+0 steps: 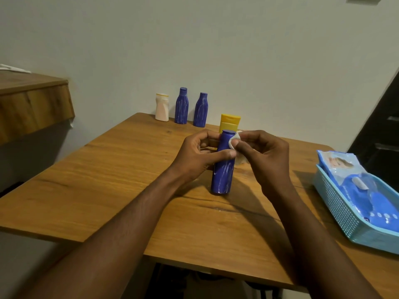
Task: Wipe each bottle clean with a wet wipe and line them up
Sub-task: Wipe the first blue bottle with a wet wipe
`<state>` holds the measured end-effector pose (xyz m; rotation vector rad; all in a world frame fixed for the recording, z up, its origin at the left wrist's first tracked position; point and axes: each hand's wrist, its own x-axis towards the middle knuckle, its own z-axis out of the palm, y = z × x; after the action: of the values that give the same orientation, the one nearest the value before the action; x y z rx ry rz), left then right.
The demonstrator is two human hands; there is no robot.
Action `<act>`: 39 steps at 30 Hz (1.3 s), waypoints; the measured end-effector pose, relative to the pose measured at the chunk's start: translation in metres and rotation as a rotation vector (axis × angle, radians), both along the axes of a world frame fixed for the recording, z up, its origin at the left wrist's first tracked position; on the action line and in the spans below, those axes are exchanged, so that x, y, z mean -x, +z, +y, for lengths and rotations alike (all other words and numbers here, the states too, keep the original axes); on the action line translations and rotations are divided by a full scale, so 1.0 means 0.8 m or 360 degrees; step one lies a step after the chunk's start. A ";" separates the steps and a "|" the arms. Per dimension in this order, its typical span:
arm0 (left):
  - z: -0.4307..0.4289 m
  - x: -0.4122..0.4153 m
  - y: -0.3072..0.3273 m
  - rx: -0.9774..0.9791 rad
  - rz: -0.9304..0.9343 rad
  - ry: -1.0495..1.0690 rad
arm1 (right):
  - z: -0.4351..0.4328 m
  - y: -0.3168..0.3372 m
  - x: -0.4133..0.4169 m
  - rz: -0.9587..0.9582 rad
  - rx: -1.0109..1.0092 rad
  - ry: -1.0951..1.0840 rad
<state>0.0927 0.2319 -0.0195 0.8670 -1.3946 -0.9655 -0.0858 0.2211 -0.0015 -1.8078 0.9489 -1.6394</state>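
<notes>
Streaked blue bottle (222, 169) upright mid-table, wet wipe (234, 140) at neck, yellow bottle (230, 123) behind, back row (181, 106) of 3.

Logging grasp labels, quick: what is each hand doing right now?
Left hand: grips the near blue bottle.
Right hand: pinches the wet wipe against it.

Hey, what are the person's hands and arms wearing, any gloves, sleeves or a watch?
Nothing worn shows. The left hand and right hand are bare: no gloves or rings visible. Both forearms are bare to the frame edge, with no sleeves, watch or bracelet in view.
</notes>
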 end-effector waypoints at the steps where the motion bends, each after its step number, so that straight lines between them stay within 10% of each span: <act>1: 0.000 0.000 0.001 -0.0020 0.0010 0.0007 | -0.001 0.000 0.002 -0.0024 -0.0040 0.0020; 39: -0.007 -0.020 0.004 -0.0527 0.0429 -0.0098 | -0.001 -0.020 -0.020 0.0507 0.0154 0.0063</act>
<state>0.1085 0.2261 -0.0165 0.9008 -1.0522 -1.3338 -0.0701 0.2204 -0.0173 -2.1847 0.9726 -1.4198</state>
